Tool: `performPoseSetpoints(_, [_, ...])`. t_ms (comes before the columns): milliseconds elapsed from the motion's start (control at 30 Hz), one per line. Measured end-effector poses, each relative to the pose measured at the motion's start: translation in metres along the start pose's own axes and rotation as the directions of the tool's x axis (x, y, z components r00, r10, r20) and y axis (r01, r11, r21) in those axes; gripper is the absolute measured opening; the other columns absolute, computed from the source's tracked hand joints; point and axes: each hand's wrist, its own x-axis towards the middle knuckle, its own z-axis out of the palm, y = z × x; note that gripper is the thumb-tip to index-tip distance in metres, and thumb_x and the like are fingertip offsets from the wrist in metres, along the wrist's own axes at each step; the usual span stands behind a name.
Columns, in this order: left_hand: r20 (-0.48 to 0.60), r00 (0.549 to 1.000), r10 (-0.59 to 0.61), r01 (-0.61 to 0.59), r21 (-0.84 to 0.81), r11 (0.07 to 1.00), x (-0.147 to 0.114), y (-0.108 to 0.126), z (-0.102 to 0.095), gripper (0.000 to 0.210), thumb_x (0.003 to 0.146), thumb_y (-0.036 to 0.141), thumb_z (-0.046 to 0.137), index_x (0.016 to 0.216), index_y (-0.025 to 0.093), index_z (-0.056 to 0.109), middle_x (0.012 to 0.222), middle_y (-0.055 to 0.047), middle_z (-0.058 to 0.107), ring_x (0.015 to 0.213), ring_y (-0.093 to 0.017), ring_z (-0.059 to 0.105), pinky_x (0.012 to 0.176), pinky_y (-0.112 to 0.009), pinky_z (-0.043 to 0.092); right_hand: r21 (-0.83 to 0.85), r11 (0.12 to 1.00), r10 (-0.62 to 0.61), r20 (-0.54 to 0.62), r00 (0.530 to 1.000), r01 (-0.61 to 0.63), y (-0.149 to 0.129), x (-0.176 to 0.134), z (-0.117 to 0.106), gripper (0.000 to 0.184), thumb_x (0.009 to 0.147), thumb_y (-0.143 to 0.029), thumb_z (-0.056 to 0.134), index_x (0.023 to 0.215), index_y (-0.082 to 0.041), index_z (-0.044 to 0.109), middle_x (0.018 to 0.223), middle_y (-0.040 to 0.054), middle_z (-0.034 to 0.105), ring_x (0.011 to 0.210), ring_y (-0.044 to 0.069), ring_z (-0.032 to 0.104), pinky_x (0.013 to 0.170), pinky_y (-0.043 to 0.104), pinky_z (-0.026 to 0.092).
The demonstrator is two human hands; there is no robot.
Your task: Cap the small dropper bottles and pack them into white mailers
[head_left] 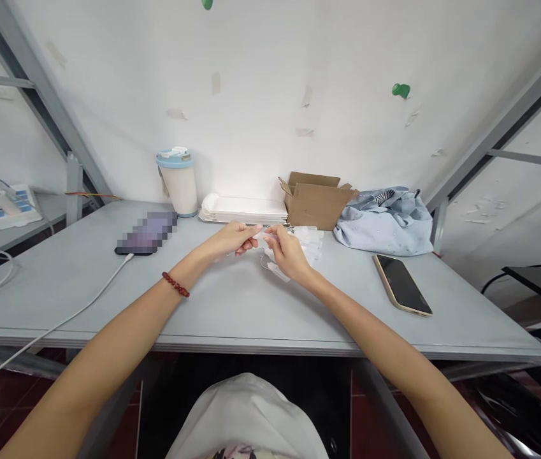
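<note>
Pinching a small white piece [259,238] between the fingertips of left hand [234,240] and right hand [284,247], in front and left of the cardboard box [315,205]! Reaching over a grey table [251,312], with white strips [311,238] before that box and a white wall [260,95] behind

Cabled phone [146,234]: masked by coloured blocks, unreadable.
Phone at right [403,285]: dark on its screen, with no legible characters.
Lidded cup [181,188]: without legible lettering.
Cardboard box [315,205]: without legible print.
Small white pieces [311,239]: too small to read.
Power strip [16,208]: too small to make out any markings.
Wall [255,57]: without legible signs.
</note>
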Motion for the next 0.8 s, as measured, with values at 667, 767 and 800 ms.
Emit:
performPoseSetpoints(667, [-0.047, 0.844, 0.535, -0.397, 0.615, 0.681, 0.001, -0.004, 0.02, 0.041, 0.083, 0.043, 0.048, 0.053, 0.016, 0.048, 0.05, 0.003, 0.042, 0.05, -0.01, 0.032, 0.053, -0.025, 0.026, 0.68, 0.454, 0.447, 0.385, 0.807, -0.576, -0.003, 0.007, -0.011, 0.041, 0.081, -0.048, 0.06, 0.065, -0.021, 0.034, 0.051, -0.0111, 0.023, 0.041, 0.003, 0.015, 0.039, 0.018, 0.019])
performPoseSetpoints(767, [-0.042, 0.846, 0.531, -0.383, 0.645, 0.662, 0.003, -0.006, 0.022, 0.039, 0.084, 0.043, 0.046, 0.058, 0.015, 0.053, 0.052, 0.001, 0.047, 0.052, -0.01, 0.036, 0.054, -0.025, 0.027, 0.687, 0.456, 0.462, 0.361, 0.81, -0.566, -0.002, 0.007, -0.01, 0.038, 0.08, -0.048, 0.06, 0.067, -0.021, 0.038, 0.05, -0.011, 0.027, 0.04, 0.003, 0.018, 0.038, 0.018, 0.023])
performPoseSetpoints(800, [-0.042, 0.852, 0.523, -0.374, 0.649, 0.662, 0.004, -0.006, 0.021, 0.04, 0.084, 0.044, 0.045, 0.059, 0.014, 0.054, 0.053, 0.001, 0.048, 0.052, -0.01, 0.037, 0.054, -0.025, 0.028, 0.684, 0.465, 0.471, 0.345, 0.812, -0.561, -0.003, 0.007, -0.009, 0.036, 0.081, -0.048, 0.06, 0.068, -0.02, 0.039, 0.05, -0.0106, 0.03, 0.039, 0.003, 0.02, 0.039, 0.019, 0.025])
